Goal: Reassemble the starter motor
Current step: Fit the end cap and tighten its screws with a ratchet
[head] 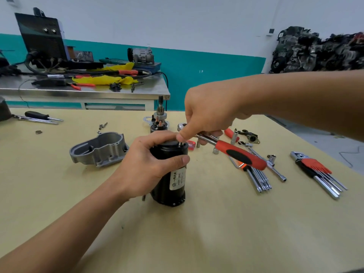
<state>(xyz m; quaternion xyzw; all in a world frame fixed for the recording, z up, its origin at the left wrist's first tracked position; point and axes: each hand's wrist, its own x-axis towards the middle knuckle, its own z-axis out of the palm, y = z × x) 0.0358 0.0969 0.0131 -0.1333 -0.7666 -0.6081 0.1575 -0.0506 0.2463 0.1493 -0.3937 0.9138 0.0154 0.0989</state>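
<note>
**Starter motor reassembly, fastening stage.** The left hand (149, 168) wraps round the upper part of the black motor body (171, 186), thumb on the near side and fingers over the top edge, and holds it upright on the table (197, 233). The right hand (206, 115), just above and beyond that grip, has its fingers curled round the shank of the ratchet wrench (242, 155). The wrench's red and black handle trails off to the right of the grip. The right thumb reaches down to the top face of the body, beside a small bolt end (180, 143) standing there. Whether a socket is fitted to the ratchet head cannot be told. Left of the grip, apart from the body, lies the bare aluminium drive-end housing (100, 148). Just behind the grip stands the solenoid and pinion assembly (159, 119). Loose sockets (234, 137) and hex key sets (319, 172) lie to its right. The step in hand appears to be seating a through-bolt in the end face by fingertip before wrench work. The next move probably calls for a firm left-hand hold against twist and the ratchet head brought squarely onto the bolt. The housing and pinion assembly are not yet joined to the body.
</note>
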